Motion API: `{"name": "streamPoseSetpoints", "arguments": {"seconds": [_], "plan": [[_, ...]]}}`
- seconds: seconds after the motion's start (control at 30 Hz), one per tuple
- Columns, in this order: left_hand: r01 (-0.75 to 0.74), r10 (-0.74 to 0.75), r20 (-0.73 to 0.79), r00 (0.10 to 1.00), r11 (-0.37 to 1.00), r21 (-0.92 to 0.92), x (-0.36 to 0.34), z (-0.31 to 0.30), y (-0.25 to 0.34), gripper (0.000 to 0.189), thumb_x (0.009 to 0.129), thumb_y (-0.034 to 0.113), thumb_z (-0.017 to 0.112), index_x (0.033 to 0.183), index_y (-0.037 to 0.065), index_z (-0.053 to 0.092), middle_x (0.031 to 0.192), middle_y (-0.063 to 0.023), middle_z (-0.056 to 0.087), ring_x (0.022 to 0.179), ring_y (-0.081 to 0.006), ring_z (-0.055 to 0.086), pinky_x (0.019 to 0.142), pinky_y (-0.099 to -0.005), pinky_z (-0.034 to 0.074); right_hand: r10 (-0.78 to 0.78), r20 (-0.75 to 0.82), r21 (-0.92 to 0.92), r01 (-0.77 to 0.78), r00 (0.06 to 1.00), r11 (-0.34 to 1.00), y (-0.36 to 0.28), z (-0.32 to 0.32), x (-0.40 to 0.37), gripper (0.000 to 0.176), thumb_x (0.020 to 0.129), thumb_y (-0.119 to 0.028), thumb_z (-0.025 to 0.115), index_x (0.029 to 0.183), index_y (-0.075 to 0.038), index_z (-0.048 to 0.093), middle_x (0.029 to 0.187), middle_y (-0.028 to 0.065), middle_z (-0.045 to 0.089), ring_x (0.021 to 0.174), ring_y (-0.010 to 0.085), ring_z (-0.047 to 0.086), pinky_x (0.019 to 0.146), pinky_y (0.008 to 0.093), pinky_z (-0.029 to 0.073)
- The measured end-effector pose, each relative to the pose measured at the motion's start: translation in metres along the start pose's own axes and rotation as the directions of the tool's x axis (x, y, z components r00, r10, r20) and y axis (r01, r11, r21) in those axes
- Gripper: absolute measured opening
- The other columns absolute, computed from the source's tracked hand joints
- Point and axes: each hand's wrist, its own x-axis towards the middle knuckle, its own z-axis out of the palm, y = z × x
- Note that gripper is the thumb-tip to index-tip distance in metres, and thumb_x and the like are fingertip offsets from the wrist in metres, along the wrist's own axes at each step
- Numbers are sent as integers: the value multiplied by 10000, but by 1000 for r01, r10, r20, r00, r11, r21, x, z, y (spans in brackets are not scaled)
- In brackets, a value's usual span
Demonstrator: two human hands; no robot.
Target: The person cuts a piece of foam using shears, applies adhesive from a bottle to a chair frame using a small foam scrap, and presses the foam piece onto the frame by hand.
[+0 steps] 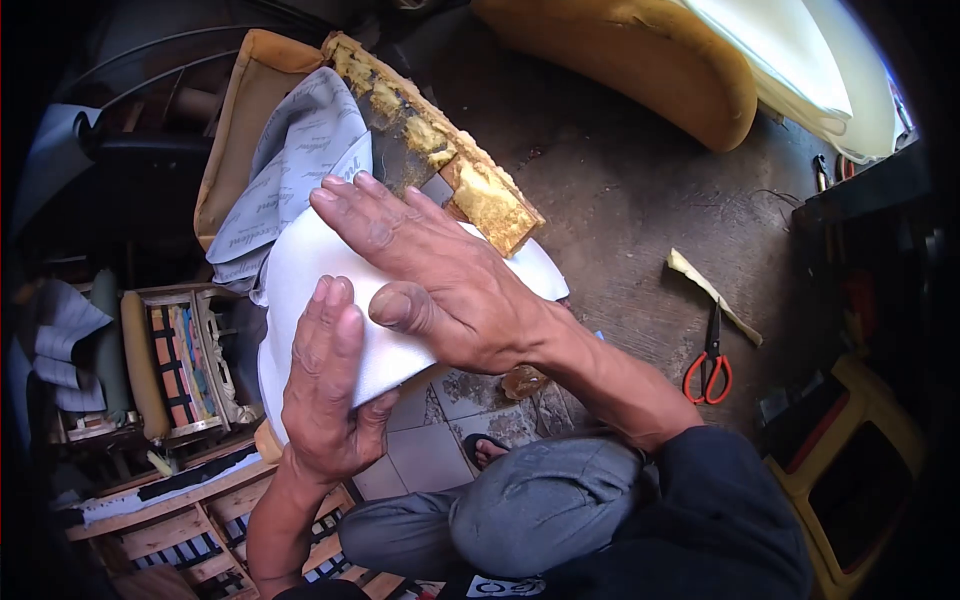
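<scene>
**Foam sheet laid on; upper edge still bare**

Centre frame: white sheet lies over old cushion. Right hand flat, fingers spread, pressing sheet down. Left hand flat, fingers together, thumb at sheet's lower edge; nothing pinched. Judged approx. mid-job: sheet placed, but cushion's crumbled yellow end, upper centre, uncovered. Scissors idle on floor, right of frame.

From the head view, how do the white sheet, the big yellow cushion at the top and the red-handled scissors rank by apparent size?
1 and 2, unranked: white sheet and yellow cushion. They look about alike, but the sheet is nearer the camera and partly covered.
3. red-handled scissors: clearly the smallest.
</scene>
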Motion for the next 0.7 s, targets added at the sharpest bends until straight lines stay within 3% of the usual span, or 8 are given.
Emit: {"name": "streamPoseSetpoints", "arguments": {"seconds": [0.13, 0.23, 0.33, 0.4, 0.47, 0.5, 0.63, 0.7], "plan": [[-55, 32, 114, 993, 977, 208, -6, -6, 7, 540, 1025, 198, 578, 1490, -41, 443, 1460, -321, 499, 1385, -492, 465, 1144, -596, 359, -78, 133, -89, 90, 988, 992, 5, 1, 4, 862, 996, -718, 276, 1558, -76, 399, 1614, 190, 356, 1503, 397, 308, 1230, 530, 231], [-30, -7, 141, 990, 965, 261, -8, -11, 15, 519, 1040, 206, 541, 1493, -29, 443, 1470, -324, 485, 1408, -474, 446, 1147, -626, 340, -109, 171, 106, 92, 979, 990, 17, -7, 2, 816, 983, -687, 385, 1581, -132, 360, 1606, 248, 332, 1501, 424, 295, 1201, 596, 241], [-92, 9, 208, 978, 915, 392, -2, -14, 24, 533, 1045, 240, 538, 1494, -30, 438, 1484, -310, 479, 1424, -459, 431, 1153, -626, 330, -106, 133, 72, 97, 986, 993, 16, -4, -1, 819, 979, -686, 394, 1579, -131, 362, 1611, 244, 326, 1501, 424, 293, 1205, 592, 234], [-67, -7, 207, 978, 935, 348, -8, -10, 24, 543, 1044, 260, 543, 1504, -8, 435, 1502, -298, 465, 1432, -458, 421, 1154, -618, 330, -67, 114, 64, 60, 991, 996, 12, -4, -11, 822, 974, -692, 392, 1579, -136, 362, 1621, 229, 317, 1504, 419, 291, 1210, 591, 221], [-60, 8, 164, 986, 947, 316, -12, -7, 19, 548, 1037, 258, 561, 1516, 24, 435, 1507, -290, 466, 1421, -473, 430, 1144, -608, 343, -59, 97, -89, 67, 994, 994, 15, -6, -31, 904, 987, -727, 281, 1545, -26, 402, 1600, 247, 353, 1489, 419, 336, 1208, 528, 238], [-56, 9, 166, 986, 959, 279, -13, -6, 15, 632, 988, 232, 648, 1546, 68, 399, 1527, -275, 447, 1433, -473, 412, 1138, -587, 358, -48, 86, -107, 57, 995, 993, 22, -5, -51, 859, 1010, -676, 318, 1560, -18, 360, 1602, 247, 345, 1494, 411, 329, 1217, 526, 225], [-105, 53, 168, 984, 944, 313, -23, -1, 2, 884, 874, 150, 759, 1605, 120, 262, 1598, -234, 347, 1461, -447, 369, 1159, -574, 336, 209, 57, -177, -196, 976, 965, 65, 0, -169, 855, 1017, -525, 504, 1630, -61, 132, 1666, 224, 197, 1551, 387, 180, 1247, 536, 130], [-99, 52, 139, 989, 929, 356, -28, 7, 1, 899, 878, 149, 752, 1611, 128, 233, 1607, -227, 330, 1462, -448, 366, 1163, -580, 327, 492, 83, -266, -456, 867, 849, 94, -3, -232, 848, 1036, -457, 489, 1631, -46, 47, 1669, 264, 135, 1560, 398, 122, 1266, 483, 92]]}}
